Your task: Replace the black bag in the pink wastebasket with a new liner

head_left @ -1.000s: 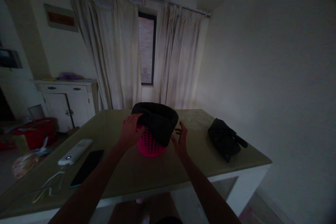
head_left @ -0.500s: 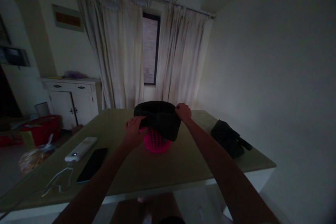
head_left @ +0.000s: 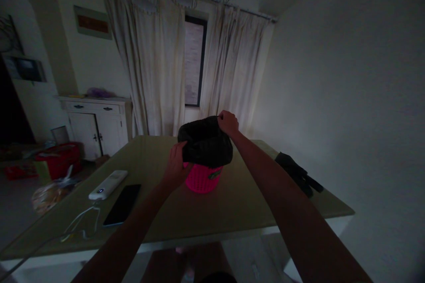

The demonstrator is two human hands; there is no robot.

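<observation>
A small pink perforated basket [head_left: 202,180] stands in the middle of the table [head_left: 232,208]. A black plastic bag [head_left: 206,145] lines it and is folded down over its rim. My left hand [head_left: 177,165] grips the bag's near left edge against the basket. My right hand [head_left: 228,122] pinches the bag's far right edge and holds it up above the rim. The room is dim.
A white power bank [head_left: 108,184] with a cable [head_left: 79,225] and a dark phone [head_left: 122,204] lie at the table's left. A black bundle [head_left: 299,172] rests at the right edge. A white cabinet [head_left: 96,121], red bin [head_left: 58,159] and curtains [head_left: 159,75] stand behind.
My right hand went from beside the basket to the bag's far edge, took hold of it and lifted it. The basket looks turned, with a label now showing. My view shifted slightly left.
</observation>
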